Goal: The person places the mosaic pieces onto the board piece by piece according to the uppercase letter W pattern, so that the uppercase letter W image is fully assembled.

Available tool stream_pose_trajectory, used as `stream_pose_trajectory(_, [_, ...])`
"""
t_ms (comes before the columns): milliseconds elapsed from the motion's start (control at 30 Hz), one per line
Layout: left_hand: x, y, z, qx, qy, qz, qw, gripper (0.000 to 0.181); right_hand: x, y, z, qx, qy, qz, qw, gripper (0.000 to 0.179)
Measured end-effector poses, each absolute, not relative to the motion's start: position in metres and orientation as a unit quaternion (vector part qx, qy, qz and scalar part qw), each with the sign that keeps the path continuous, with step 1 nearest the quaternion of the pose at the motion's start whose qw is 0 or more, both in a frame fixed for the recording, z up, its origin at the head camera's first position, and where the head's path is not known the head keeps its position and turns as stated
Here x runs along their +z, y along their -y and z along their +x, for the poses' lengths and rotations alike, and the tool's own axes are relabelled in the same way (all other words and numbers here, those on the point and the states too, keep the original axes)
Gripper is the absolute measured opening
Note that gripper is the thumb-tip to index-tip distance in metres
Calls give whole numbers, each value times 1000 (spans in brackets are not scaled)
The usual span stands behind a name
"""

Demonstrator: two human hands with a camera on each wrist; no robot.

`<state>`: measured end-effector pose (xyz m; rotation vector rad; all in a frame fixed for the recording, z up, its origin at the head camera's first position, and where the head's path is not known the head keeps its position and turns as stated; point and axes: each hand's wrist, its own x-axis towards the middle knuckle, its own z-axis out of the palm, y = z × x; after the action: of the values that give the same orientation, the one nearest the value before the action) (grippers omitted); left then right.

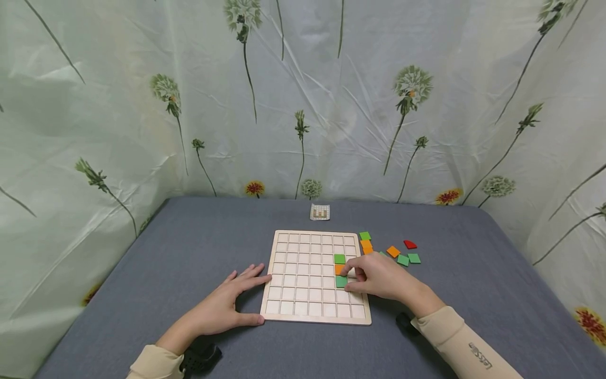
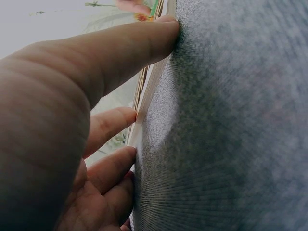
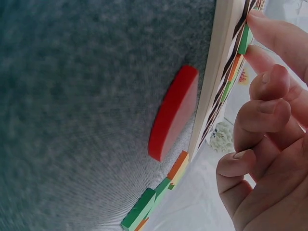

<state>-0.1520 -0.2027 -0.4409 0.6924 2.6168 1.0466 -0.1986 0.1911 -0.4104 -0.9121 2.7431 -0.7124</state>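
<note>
A pale wooden grid board (image 1: 295,281) lies on the table. In one of its right-hand columns sit a light green square tile (image 1: 339,259), an orange square tile (image 1: 339,269) and a darker green square tile (image 1: 341,282). My right hand (image 1: 385,276) pinches the darker green tile at its edges between thumb and index finger; the other fingers curl inward. With fingers spread and fairly straight, my left hand (image 1: 227,302) touches the board's left edge, thumb near the lower left corner. In the right wrist view a red curved piece (image 3: 174,113) lies beside the board.
Right of the board lie several loose tiles: light green (image 1: 365,236), orange (image 1: 393,252) and green (image 1: 414,258), plus a red quarter-round piece (image 1: 410,244). A small card with a grid pattern (image 1: 320,212) lies beyond the board. A flowered curtain (image 1: 303,105) hangs behind the table.
</note>
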Motion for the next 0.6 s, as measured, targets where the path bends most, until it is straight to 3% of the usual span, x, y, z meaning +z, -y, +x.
stream_pose_trajectory(600, [-442, 203, -153, 356, -896, 238, 118, 86, -408, -190, -195, -227, -920, -311, 74, 21])
